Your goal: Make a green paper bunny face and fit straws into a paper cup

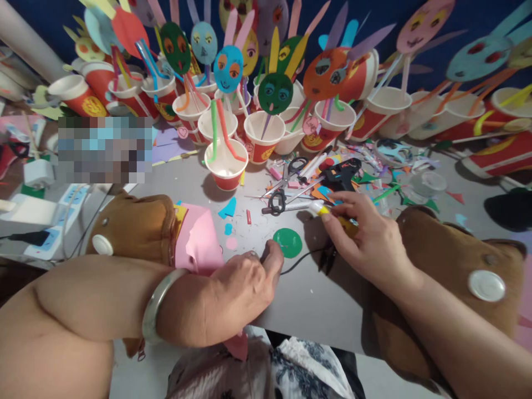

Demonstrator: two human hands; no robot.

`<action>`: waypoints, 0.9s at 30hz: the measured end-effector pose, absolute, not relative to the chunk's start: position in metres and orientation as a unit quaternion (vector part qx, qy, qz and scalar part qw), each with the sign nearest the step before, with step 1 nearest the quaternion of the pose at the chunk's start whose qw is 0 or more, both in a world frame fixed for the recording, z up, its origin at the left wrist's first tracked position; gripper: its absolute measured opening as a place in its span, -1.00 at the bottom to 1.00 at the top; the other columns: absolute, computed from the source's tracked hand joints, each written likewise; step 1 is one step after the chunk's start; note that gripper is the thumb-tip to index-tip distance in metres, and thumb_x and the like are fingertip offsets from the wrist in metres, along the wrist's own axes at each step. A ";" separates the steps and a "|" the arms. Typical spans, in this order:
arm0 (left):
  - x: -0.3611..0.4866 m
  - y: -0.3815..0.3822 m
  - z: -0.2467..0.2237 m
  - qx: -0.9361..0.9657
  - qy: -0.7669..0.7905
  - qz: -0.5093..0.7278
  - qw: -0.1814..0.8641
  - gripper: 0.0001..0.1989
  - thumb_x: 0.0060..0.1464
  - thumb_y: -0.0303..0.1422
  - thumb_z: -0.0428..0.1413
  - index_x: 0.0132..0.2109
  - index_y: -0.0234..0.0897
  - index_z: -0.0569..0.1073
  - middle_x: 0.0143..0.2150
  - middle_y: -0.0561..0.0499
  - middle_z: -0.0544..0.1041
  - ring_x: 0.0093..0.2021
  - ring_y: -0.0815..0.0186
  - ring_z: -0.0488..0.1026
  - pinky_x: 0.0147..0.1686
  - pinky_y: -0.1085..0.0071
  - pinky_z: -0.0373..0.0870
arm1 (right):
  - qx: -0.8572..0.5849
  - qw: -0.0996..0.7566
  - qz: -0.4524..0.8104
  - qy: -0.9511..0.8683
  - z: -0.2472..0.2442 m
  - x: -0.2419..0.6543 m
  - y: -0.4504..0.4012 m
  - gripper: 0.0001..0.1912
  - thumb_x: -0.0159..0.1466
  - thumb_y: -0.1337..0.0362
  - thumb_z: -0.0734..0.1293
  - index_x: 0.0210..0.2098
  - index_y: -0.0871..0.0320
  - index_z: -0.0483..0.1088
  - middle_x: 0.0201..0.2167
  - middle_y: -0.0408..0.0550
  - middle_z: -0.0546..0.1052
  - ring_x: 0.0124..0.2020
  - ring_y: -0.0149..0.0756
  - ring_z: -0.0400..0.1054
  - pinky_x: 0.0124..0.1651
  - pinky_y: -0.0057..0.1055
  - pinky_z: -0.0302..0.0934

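My left hand (253, 280), with a silver bangle on the wrist, rests at the left edge of a green paper circle (287, 243). Its fingers are curled together; what they hold, if anything, is hidden. My right hand (366, 233) pinches a small white and yellow tube-like item (319, 207) between thumb and fingers. A black cable runs on the table below the green circle. Black-handled scissors (277, 200) and a black glue gun (341, 174) lie just beyond my right hand.
Paper cups (226, 180) with straws and painted rabbit faces (228, 69) line the back. Brown pouches (137, 224) flank my hands, one spilling pink paper (199, 235). A power strip (56, 224) lies at left. Paper scraps (228, 207) litter the grey table (307, 316).
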State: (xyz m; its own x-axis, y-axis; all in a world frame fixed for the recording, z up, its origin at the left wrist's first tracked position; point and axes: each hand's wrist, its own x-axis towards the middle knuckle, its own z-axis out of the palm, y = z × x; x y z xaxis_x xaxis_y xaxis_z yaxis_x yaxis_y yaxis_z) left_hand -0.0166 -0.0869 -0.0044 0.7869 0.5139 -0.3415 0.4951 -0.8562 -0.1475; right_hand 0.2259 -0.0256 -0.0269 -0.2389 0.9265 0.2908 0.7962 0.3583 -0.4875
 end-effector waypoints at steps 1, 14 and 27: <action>-0.017 -0.087 -0.004 -0.944 -0.270 0.185 0.037 0.06 -0.23 0.23 0.24 0.24 -0.53 0.35 0.33 -0.48 0.22 -0.39 0.33 0.32 -0.46 0.30 0.21 | -0.558 0.244 0.080 -0.789 -0.026 0.228 -0.026 -0.72 0.33 0.15 0.32 0.01 0.05 0.35 -0.36 -0.03 0.57 -0.39 -0.15 0.45 -0.38 -0.29 0.19; -0.020 -0.092 -0.017 -0.944 -0.276 0.181 0.000 0.34 -0.38 0.28 0.26 0.37 -0.63 0.14 -0.33 -0.06 0.39 -0.42 0.28 0.25 -0.52 0.33 0.09 | -0.357 0.192 0.137 -0.904 -0.028 0.205 -0.032 -0.90 0.36 0.25 0.31 -0.29 0.11 0.41 -0.33 -0.01 0.53 -0.27 -0.18 0.36 -0.16 -0.19 0.13; -0.020 -0.092 -0.013 -0.945 -0.282 0.167 0.001 0.13 -0.11 0.08 0.25 0.37 -0.70 0.10 -0.31 -0.09 0.41 -0.37 0.24 0.34 -0.47 0.31 0.22 | -0.339 0.188 0.107 -0.916 -0.042 0.190 -0.035 -0.84 0.39 0.35 0.22 -0.33 0.13 0.34 -0.39 -0.04 0.49 -0.33 -0.21 0.31 -0.15 -0.18 0.05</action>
State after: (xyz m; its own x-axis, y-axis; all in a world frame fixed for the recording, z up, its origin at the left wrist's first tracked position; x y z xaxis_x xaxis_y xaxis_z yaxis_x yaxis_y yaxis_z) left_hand -0.0203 -0.0921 -0.0131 0.7848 0.5339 -0.3148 0.5330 -0.8406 -0.0967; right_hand 0.1896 -0.0348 -0.0418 -0.6995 0.6606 0.2726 0.5801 0.7476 -0.3233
